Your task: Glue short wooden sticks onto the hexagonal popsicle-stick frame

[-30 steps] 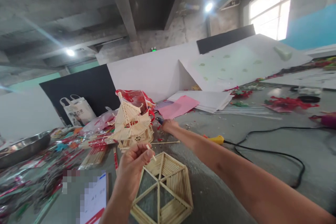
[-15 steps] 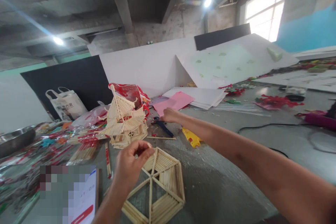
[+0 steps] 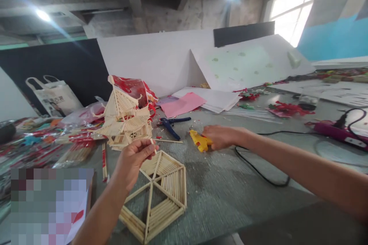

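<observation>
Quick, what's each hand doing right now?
Left hand: closed, pinching a small wooden stick above the hexagonal stick frame.
Right hand: closed on the yellow glue gun on the table.

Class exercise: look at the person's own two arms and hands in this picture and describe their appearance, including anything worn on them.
Both arms are bare right up to the picture's edge: no sleeves show. The left hand and right hand wear no gloves. No watch, bracelet or ring can be seen on wrists or fingers. The nails look short and plain, though they are too small to tell for sure.
</observation>
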Demonstrator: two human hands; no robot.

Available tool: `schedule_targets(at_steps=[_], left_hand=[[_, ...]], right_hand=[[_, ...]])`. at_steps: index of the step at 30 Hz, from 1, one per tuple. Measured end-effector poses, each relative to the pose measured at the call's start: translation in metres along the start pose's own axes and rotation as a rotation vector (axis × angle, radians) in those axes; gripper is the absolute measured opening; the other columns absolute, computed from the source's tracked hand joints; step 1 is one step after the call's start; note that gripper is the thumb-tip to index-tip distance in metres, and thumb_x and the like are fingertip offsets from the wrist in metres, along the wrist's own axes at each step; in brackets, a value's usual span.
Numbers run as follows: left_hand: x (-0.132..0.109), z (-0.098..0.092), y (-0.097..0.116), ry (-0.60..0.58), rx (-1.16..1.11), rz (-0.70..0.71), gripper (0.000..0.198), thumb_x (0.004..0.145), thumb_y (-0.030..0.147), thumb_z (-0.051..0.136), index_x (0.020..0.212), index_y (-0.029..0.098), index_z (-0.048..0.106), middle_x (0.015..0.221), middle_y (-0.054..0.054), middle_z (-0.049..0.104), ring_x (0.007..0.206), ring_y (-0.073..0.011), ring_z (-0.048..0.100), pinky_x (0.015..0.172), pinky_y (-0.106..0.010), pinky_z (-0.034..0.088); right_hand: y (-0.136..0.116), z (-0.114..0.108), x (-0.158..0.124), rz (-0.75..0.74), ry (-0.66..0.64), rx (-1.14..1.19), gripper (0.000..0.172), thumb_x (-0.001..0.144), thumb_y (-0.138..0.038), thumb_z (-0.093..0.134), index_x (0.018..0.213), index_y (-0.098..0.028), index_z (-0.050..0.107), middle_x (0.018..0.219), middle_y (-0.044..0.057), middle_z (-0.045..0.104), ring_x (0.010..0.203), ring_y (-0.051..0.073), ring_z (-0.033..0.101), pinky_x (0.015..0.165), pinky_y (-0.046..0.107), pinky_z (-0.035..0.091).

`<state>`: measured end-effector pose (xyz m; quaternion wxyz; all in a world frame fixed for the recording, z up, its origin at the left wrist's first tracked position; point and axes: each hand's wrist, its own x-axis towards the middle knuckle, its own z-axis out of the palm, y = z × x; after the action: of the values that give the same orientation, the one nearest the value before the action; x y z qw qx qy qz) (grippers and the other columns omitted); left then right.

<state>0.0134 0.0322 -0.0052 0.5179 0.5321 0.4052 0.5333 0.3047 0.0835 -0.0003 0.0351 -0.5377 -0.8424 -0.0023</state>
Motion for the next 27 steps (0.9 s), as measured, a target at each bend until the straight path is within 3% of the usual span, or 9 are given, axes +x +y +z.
schedule_targets(at_steps=[2, 6, 9, 14, 19, 27], left_hand=[[-0.001, 0.004, 0.0, 0.0, 0.047, 0.029, 0.02, 0.059, 0.026, 0.072, 0.071, 0.013, 0.064, 0.065, -0.001, 0.062, 0.057, -0.0079, 0.05, 0.056, -0.019, 0.038], [-0.001, 0.006, -0.003, 0.078, 0.246, 0.135, 0.015, 0.061, 0.027, 0.07, 0.069, 0.015, 0.066, 0.062, 0.0, 0.061, 0.059, -0.01, 0.051, 0.058, -0.019, 0.038], [-0.002, 0.002, -0.007, 0.147, 0.414, 0.223, 0.014, 0.062, 0.029, 0.069, 0.069, 0.017, 0.067, 0.065, -0.001, 0.064, 0.06, -0.0127, 0.054, 0.06, -0.021, 0.039], [-0.006, -0.001, -0.008, 0.233, 0.597, 0.4, 0.009, 0.065, 0.029, 0.068, 0.07, 0.021, 0.066, 0.065, -0.001, 0.065, 0.058, -0.0136, 0.054, 0.058, -0.022, 0.039], [-0.009, 0.001, -0.008, 0.231, 0.613, 0.477, 0.005, 0.065, 0.026, 0.068, 0.069, 0.023, 0.067, 0.065, -0.001, 0.065, 0.06, -0.014, 0.054, 0.059, -0.021, 0.038], [-0.01, 0.004, -0.006, 0.213, 0.469, 0.446, 0.004, 0.062, 0.024, 0.07, 0.066, 0.024, 0.069, 0.064, -0.002, 0.064, 0.06, -0.0161, 0.052, 0.062, -0.023, 0.038]], right_hand=[[-0.003, 0.006, -0.007, -0.161, 0.001, -0.14, 0.015, 0.063, -0.01, 0.056, 0.077, -0.013, 0.061, 0.081, 0.009, 0.061, 0.081, 0.02, 0.054, 0.074, 0.029, 0.038], [-0.02, -0.002, -0.011, -0.115, 0.206, -0.175, 0.015, 0.074, -0.015, 0.045, 0.085, -0.013, 0.055, 0.086, 0.01, 0.056, 0.077, 0.018, 0.051, 0.071, 0.029, 0.038], [-0.048, -0.015, -0.019, -0.234, 0.322, -0.063, 0.011, 0.077, -0.017, 0.042, 0.084, -0.015, 0.05, 0.084, 0.007, 0.054, 0.074, 0.015, 0.049, 0.067, 0.027, 0.037], [-0.085, -0.013, -0.039, -0.398, 0.332, 0.092, 0.007, 0.08, -0.016, 0.039, 0.079, -0.016, 0.046, 0.079, 0.006, 0.054, 0.068, 0.013, 0.046, 0.06, 0.025, 0.036], [-0.085, -0.001, -0.045, -0.466, 0.355, 0.108, 0.006, 0.083, -0.021, 0.039, 0.081, -0.017, 0.044, 0.077, 0.005, 0.053, 0.067, 0.013, 0.044, 0.058, 0.026, 0.035], [-0.087, -0.001, -0.048, -0.485, 0.349, 0.11, 0.011, 0.086, -0.024, 0.036, 0.079, -0.018, 0.042, 0.074, 0.005, 0.052, 0.065, 0.012, 0.045, 0.055, 0.026, 0.034]])
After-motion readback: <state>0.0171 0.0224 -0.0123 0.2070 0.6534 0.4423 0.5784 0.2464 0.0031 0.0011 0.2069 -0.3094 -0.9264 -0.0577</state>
